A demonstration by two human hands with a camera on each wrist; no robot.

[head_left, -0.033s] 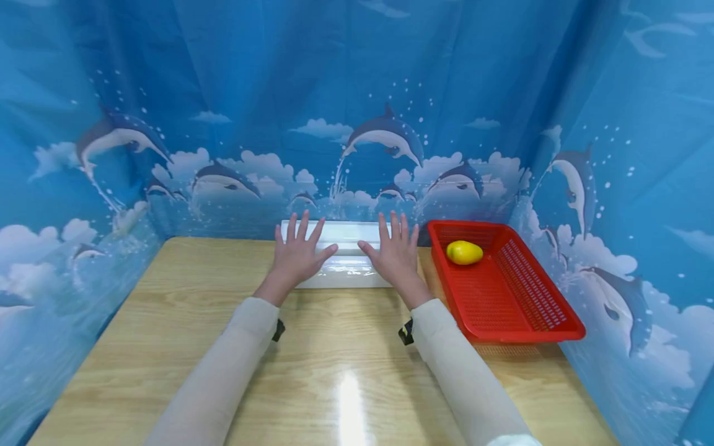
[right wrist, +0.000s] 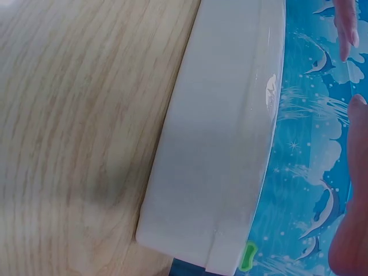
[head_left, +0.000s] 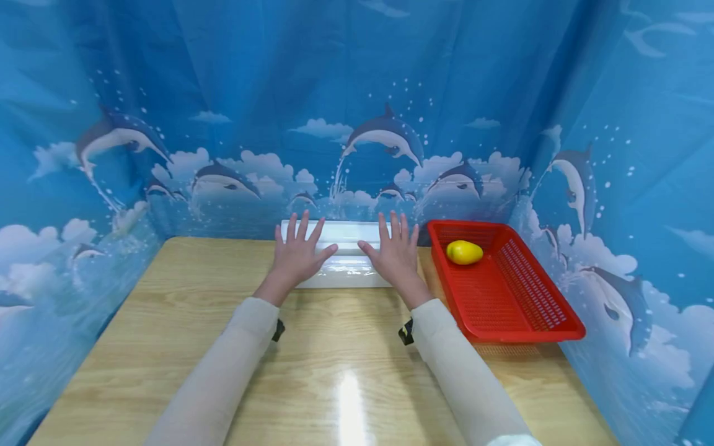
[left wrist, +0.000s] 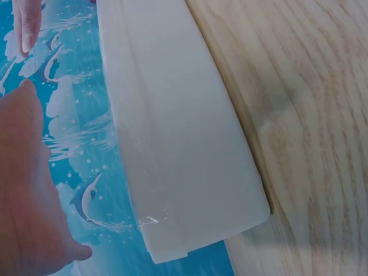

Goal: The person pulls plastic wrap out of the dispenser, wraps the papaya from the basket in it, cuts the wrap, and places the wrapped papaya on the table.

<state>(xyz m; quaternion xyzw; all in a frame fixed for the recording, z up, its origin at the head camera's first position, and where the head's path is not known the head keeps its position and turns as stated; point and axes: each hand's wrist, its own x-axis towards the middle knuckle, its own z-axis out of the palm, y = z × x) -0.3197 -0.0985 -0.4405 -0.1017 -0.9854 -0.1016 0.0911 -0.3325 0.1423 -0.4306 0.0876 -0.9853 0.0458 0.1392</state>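
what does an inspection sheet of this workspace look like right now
surface: wooden table, glare patch near the front edge
job's things: white box at the back edge, lid on
clutter: red basket to the right of the box, yellow fruit inside at its far end
hands: left hand and right hand spread flat over the box ends, fingers straight
cables: nothing seen; black straps at both wrists
surroundings: blue dolphin curtain on three sides
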